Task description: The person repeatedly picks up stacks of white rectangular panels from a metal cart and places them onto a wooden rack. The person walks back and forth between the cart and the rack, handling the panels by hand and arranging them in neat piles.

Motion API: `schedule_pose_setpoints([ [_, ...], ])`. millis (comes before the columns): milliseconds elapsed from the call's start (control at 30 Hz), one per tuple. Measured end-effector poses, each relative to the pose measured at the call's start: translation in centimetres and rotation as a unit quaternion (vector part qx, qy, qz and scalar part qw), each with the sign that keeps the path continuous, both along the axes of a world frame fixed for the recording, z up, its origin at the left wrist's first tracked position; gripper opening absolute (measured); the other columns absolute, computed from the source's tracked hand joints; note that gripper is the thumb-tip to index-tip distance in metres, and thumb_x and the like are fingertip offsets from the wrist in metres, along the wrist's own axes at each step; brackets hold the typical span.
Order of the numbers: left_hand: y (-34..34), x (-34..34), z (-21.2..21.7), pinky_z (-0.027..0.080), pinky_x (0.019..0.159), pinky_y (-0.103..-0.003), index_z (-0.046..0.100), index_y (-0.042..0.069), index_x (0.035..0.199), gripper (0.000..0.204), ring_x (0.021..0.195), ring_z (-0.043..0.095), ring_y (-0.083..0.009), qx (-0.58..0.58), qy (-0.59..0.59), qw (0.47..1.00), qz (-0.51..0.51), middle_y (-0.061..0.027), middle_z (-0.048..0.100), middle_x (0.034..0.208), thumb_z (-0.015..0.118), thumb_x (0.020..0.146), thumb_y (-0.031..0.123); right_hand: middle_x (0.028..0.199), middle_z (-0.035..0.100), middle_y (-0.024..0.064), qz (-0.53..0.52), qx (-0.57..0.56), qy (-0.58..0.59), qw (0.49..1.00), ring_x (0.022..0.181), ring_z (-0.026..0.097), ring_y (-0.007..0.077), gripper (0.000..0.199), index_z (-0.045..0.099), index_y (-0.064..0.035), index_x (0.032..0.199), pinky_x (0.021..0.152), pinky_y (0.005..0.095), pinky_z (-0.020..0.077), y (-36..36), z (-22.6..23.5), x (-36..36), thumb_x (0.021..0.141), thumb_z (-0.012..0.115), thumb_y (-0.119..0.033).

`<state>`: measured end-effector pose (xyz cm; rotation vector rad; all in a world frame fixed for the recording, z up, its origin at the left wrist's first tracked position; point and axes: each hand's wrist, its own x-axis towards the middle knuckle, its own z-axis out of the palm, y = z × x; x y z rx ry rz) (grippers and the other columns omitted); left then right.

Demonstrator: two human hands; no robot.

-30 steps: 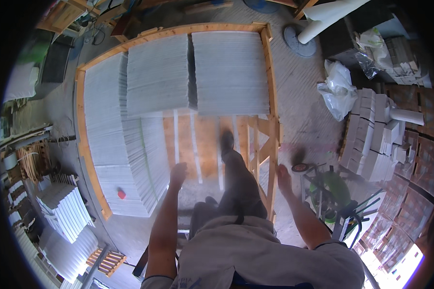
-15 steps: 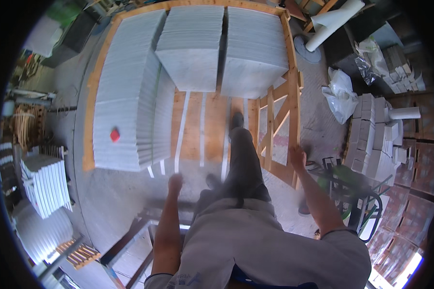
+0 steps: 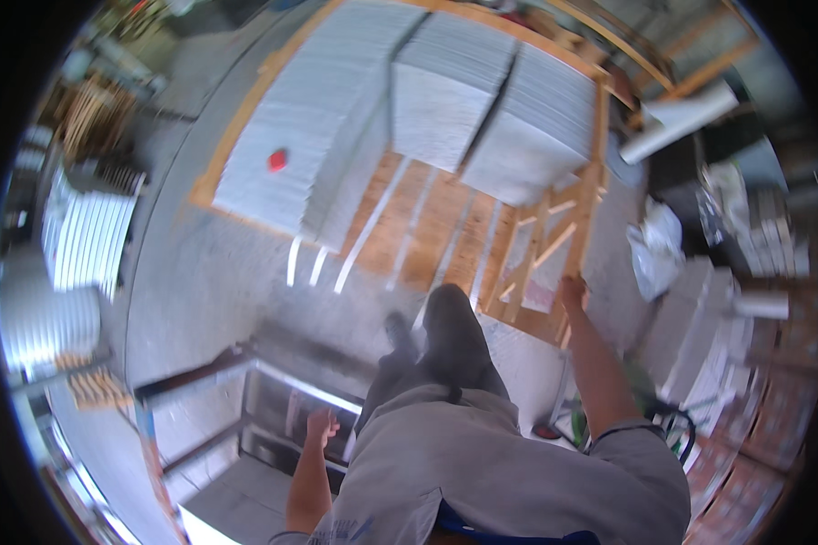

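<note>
My right hand [image 3: 573, 292] is closed on the near upper corner of the wooden crate's [image 3: 596, 162] slatted right side. To the left, my left hand [image 3: 320, 425] hangs low with its fingers curled and nothing visible in it, beside a dark metal frame [image 3: 200, 380]. Inside the open-fronted crate stand three rows of upright pale slabs: a long row at the left [image 3: 277, 118], a middle block [image 3: 441, 113] and a right block [image 3: 541, 136]. A small red object [image 3: 277, 161] lies on top of the left row. White strips run along the crate's bare wooden floor [image 3: 418, 232].
At the right are a white plastic bag [image 3: 656, 247], a white roll [image 3: 682, 123] and stacked pale boxes [image 3: 686, 313]. More upright slabs [image 3: 91, 236] stand at the far left. The metal frame lies close to my left leg.
My view has swung left and I have stepped back, my leg leaving the crate's floor. My right hand stays at the crate's side. My left hand has dropped back beside the metal frame.
</note>
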<state>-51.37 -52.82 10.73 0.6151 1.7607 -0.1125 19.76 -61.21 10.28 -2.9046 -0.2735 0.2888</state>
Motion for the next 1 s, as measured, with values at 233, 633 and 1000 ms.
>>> schedule_pose_setpoints([
  [233, -5.4, 3.6, -2.5, 0.039, 0.041, -0.023, 0.057, 0.008, 0.092, 0.013, 0.057, 0.058, -0.0138, 0.073, -0.114, 0.959, 0.251, -0.0031, 0.059, 0.074, 0.051, 0.084, 0.016, 0.086, 0.061, 0.0254, 0.197, -0.036, -0.027, 0.979, 0.078, 0.06, 0.0402, 0.037, 0.061, 0.0043, 0.083, 0.068, 0.0465, 0.0489, -3.6, -8.1, 6.2, 0.074, 0.051, -0.03],
  [633, -30.9, 10.5, -8.2, 0.046, 0.043, -0.028, 0.054, 0.008, 0.089, 0.015, 0.06, 0.062, -0.016, 0.1, -0.021, 0.987, 0.128, -0.0058, 0.06, 0.079, 0.043, 0.088, 0.017, 0.086, 0.061, 0.023, 0.16, 0.134, 0.204, 0.957, 0.074, 0.061, 0.0378, 0.037, 0.057, 0.0118, 0.088, 0.065, 0.0446, 0.0516, -1.8, -2.0, 3.6, 0.072, 0.052, -0.021],
  [1000, -52.4, 17.9, -3.4, 0.047, 0.044, -0.033, 0.056, 0.003, 0.08, 0.025, 0.059, 0.062, -0.02, 0.002, 0.016, 0.94, 0.342, -0.0108, 0.06, 0.072, 0.043, 0.085, 0.024, 0.111, 0.052, 0.0209, 0.048, 0.159, 0.256, 0.952, 0.09, 0.057, 0.0379, 0.057, 0.042, 0.0039, 0.12, 0.065, 0.0497, 0.0527, -0.8, -0.6, 3.0, 0.076, 0.054, -0.031],
])
